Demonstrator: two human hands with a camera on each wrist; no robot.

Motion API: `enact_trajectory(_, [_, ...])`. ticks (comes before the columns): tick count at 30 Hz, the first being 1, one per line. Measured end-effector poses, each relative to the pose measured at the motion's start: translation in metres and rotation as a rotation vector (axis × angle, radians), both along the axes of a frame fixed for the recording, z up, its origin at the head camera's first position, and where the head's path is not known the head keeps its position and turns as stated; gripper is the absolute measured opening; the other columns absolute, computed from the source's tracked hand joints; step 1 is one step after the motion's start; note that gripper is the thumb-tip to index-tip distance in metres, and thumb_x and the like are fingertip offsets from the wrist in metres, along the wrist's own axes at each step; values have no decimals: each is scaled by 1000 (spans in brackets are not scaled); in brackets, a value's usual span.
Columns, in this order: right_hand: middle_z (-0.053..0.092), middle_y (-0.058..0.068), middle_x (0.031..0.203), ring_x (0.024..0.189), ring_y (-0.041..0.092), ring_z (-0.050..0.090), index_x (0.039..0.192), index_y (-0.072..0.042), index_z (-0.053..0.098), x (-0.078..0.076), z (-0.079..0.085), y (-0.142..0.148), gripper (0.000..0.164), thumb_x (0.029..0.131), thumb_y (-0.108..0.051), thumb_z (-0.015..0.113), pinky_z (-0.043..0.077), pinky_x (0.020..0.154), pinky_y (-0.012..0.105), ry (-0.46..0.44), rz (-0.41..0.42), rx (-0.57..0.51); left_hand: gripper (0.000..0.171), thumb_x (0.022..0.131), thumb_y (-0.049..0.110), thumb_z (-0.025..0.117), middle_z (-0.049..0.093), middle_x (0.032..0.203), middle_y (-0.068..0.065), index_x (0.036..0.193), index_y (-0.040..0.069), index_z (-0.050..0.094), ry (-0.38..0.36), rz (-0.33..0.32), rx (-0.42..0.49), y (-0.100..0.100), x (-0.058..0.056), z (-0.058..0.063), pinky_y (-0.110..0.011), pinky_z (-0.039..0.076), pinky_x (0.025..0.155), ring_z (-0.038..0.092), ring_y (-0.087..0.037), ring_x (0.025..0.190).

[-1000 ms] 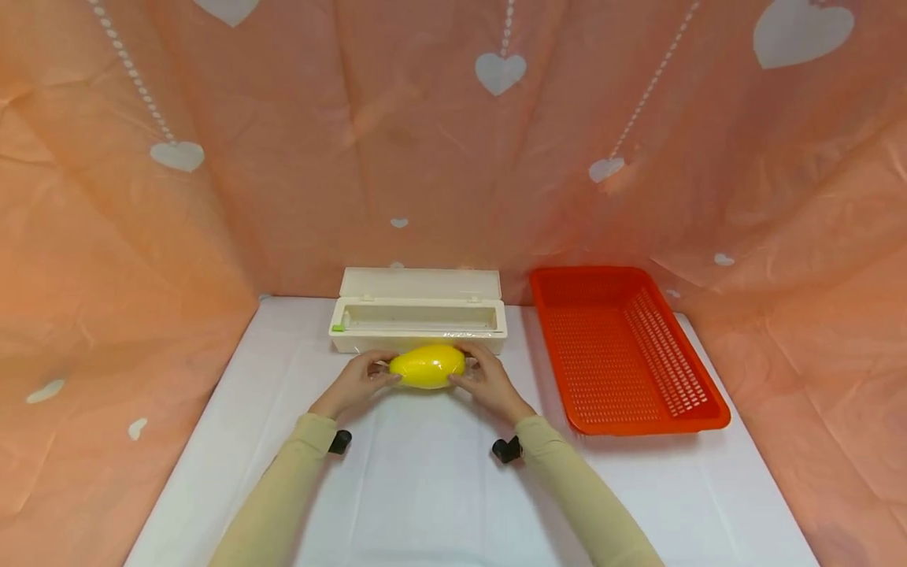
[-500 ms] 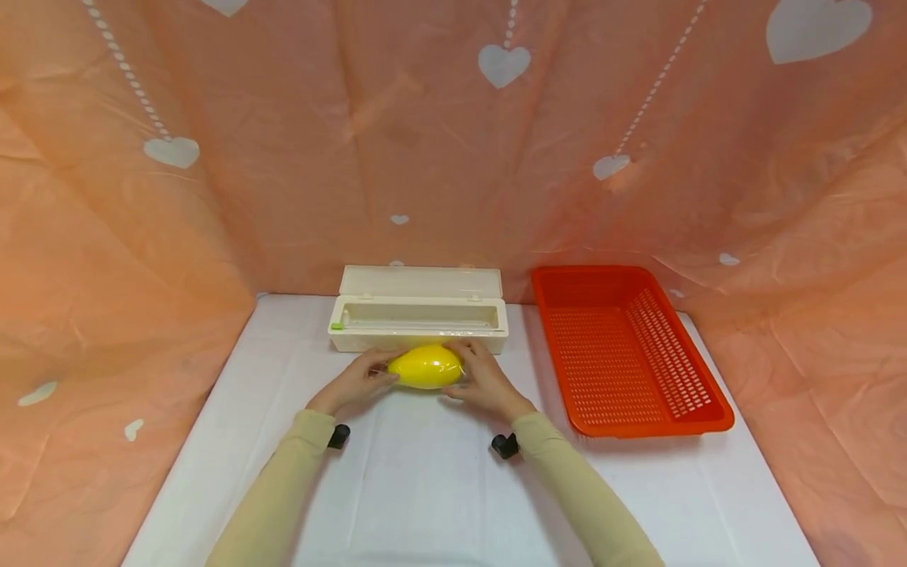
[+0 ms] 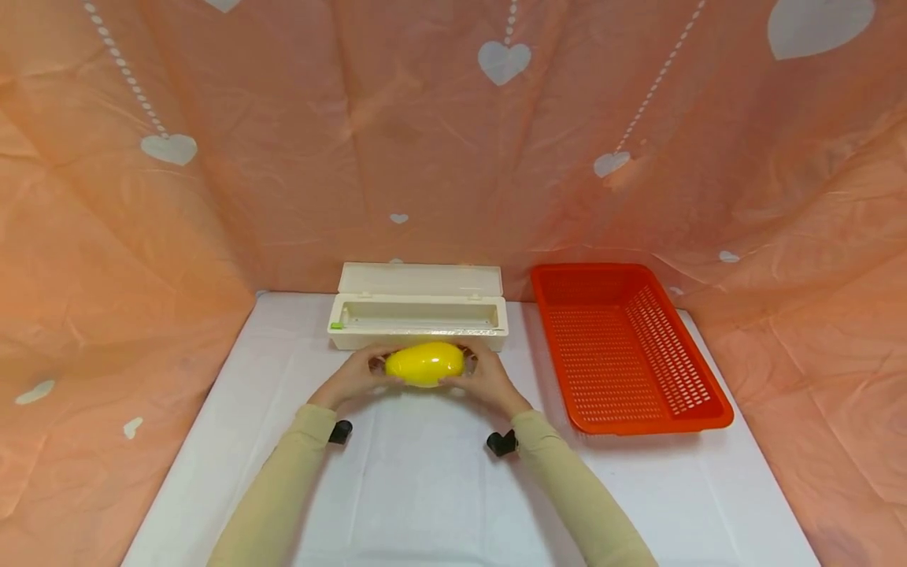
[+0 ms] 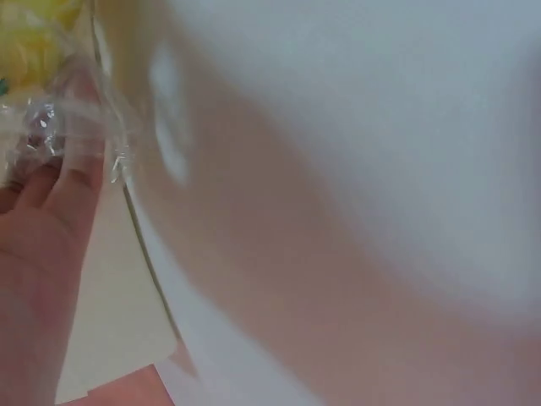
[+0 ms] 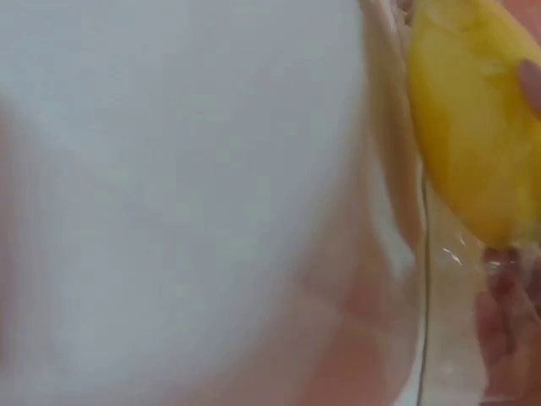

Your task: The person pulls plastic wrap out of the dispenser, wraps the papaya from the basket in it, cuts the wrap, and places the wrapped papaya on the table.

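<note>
A glossy yellow mango-shaped fruit (image 3: 425,365), wrapped in clear plastic film (image 4: 84,127), lies crosswise between both hands in the head view. My left hand (image 3: 354,374) holds its left end, fingers behind and thumb in front; the left wrist view shows crinkled film over those fingers. At the other end my right hand (image 3: 490,382) grips the fruit, its thumb along the front lower edge. In the right wrist view the fruit (image 5: 465,127) fills the upper right, with film stretching down over the fingers (image 5: 507,347). Just behind the fruit stands a long white cling film dispenser (image 3: 418,340), lid raised.
A green slider (image 3: 336,325) sits at the dispenser's left end. To the right stands a red perforated plastic basket (image 3: 612,429) on the white-covered table (image 3: 425,488). An orange curtain (image 3: 439,157) with white hearts encloses the back and sides.
My right hand's fingers spread at the fruit's right end, then closed in again with the thumb along its front. The fruit has turned slightly between the hands; the left hand hardly moved.
</note>
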State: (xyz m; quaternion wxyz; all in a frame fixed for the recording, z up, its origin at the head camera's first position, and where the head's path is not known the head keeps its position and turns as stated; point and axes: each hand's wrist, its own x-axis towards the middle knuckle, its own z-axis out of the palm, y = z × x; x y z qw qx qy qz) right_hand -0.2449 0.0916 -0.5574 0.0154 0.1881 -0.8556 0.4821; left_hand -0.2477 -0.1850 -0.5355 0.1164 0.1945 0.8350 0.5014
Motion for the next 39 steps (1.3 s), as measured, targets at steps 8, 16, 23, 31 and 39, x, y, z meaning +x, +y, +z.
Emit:
enact_trajectory(8, [57, -3, 120, 114, 17, 49, 126, -19, 54, 7, 7, 2, 69, 69, -43, 85, 35, 103, 44, 99, -24, 43, 54, 78, 25, 81, 61, 115, -6, 126, 12, 59, 24, 97, 41, -1, 5, 4, -36, 48, 84, 57, -22, 97])
enact_trajectory(16, [32, 11, 143, 133, 30, 27, 134, -15, 48, 6, 22, 3, 91, 59, -43, 90, 18, 110, 48, 522, 28, 331, 48, 83, 21, 77, 63, 117, -10, 126, 6, 60, 35, 71, 10, -1, 5, 21, -42, 45, 85, 56, -26, 98])
enact_trajectory(23, [42, 6, 133, 122, 25, 40, 137, -15, 46, 3, 18, 0, 82, 67, -31, 88, 31, 107, 38, 532, 145, 364, 47, 86, 27, 73, 63, 113, -9, 126, 4, 61, 44, 39, -57, 0, 7, 40, -36, 43, 78, 50, -23, 89])
enact_trajectory(31, [49, 5, 128, 116, 23, 48, 132, -12, 50, -7, 25, -2, 78, 66, -21, 90, 40, 102, 39, 327, 111, 262, 69, 83, 48, 71, 64, 109, -7, 137, 11, 51, 28, 117, -104, -4, 0, 39, -40, 48, 84, 57, -23, 95])
enact_trajectory(39, [60, 12, 119, 110, 24, 55, 127, -1, 46, -18, 43, 4, 81, 60, -10, 91, 40, 102, 39, 217, 165, 82, 72, 73, 33, 84, 49, 139, -5, 136, 15, 54, 82, 141, 61, 0, -3, 54, -53, 35, 103, 41, -34, 127])
